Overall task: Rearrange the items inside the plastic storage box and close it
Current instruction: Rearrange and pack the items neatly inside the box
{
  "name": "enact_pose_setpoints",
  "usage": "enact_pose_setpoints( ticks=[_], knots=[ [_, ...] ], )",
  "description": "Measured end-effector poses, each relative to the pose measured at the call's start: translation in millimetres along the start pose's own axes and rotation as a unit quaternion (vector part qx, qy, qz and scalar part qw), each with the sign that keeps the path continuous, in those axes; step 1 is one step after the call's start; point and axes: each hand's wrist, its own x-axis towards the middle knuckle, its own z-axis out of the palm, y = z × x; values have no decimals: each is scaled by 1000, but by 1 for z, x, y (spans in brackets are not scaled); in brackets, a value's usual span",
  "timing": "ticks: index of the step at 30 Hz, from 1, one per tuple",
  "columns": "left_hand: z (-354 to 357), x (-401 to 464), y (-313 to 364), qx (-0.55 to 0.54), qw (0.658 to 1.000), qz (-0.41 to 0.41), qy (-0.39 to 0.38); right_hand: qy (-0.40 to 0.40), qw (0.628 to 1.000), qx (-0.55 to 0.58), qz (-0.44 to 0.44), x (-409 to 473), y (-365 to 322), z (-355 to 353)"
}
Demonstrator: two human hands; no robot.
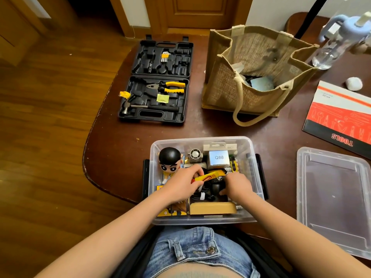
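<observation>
A clear plastic storage box (253, 151) stands open at the table's near edge, full of small items. Inside are a black-haired figurine (170, 159), a small round fan (195, 155), a silver Q88 box (218, 159), coiled black cables (202, 196) and a tan block (212, 209). My left hand (181, 186) is inside the box, shut on a yellow and red tube (208, 176). My right hand (239, 186) reaches down among the dark items at the box's middle; its fingertips are hidden. The clear lid (335, 199) lies flat to the right.
An open black tool case (158, 81) with yellow pliers lies at the back left. A jute tote bag (255, 75) stands behind the box. A red and white tools booklet (339, 115), a white ball (353, 83) and a clear bottle (333, 41) sit at the right.
</observation>
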Motion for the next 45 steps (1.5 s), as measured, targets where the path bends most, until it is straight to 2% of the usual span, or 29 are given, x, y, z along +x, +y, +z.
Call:
enact_pose_setpoints(
  ticks=[3, 5, 7, 8, 9, 11, 14, 17, 23, 25, 27, 29, 31, 33, 35, 39, 45],
  knots=[
    [1, 1, 3, 17, 1000, 4, -2, 15, 999, 47, -6, -7, 3, -12],
    [5, 4, 7, 5, 1000, 2, -3, -31, 984, 172, -35, -15, 8, -21],
    [9, 6, 13, -47, 999, -11, 4, -123, 913, 384, -53, -28, 13, -30],
    [12, 8, 16, -99, 995, -26, 5, -143, 874, 459, -63, -34, 15, -34],
    [13, 9, 20, -164, 985, -45, 1, -139, 851, 501, -72, -39, 18, -36],
    [15, 12, 27, -268, 960, -79, -9, -95, 833, 538, -81, -45, 19, -36],
    [14, 16, 32, -322, 942, -92, -5, -30, 817, 569, -89, -49, 17, -33],
    [12, 17, 33, -329, 941, -83, 4, -3, 805, 586, -90, -48, 19, -32],
    [20, 12, 33, -301, 950, -80, 13, -23, 827, 550, -114, -46, 20, -29],
    [21, 13, 30, -244, 966, -89, 13, -26, 828, 551, -101, -44, 20, -29],
    [20, 15, 28, -174, 978, -114, -18, -29, 846, 523, -97, -44, 23, -30],
    [22, 21, 26, -110, 978, -149, -92, -43, 893, 430, -124, -43, 27, -32],
    [26, 26, 27, -27, 972, -147, -183, -63, 949, 267, -156, -40, 28, -33],
    [32, 30, 27, 47, 962, -137, -233, -69, 977, 111, -168, -35, 26, -32],
    [38, 33, 26, 96, 952, -139, -254, -72, 983, 30, -168, -30, 22, -31],
    [44, 36, 21, 134, 943, -159, -258, -90, 982, -45, -160, -22, 18, -28],
    [44, 40, 17, 98, 953, -182, -221, -140, 974, -55, -167, -10, 16, -20]
  ],
)
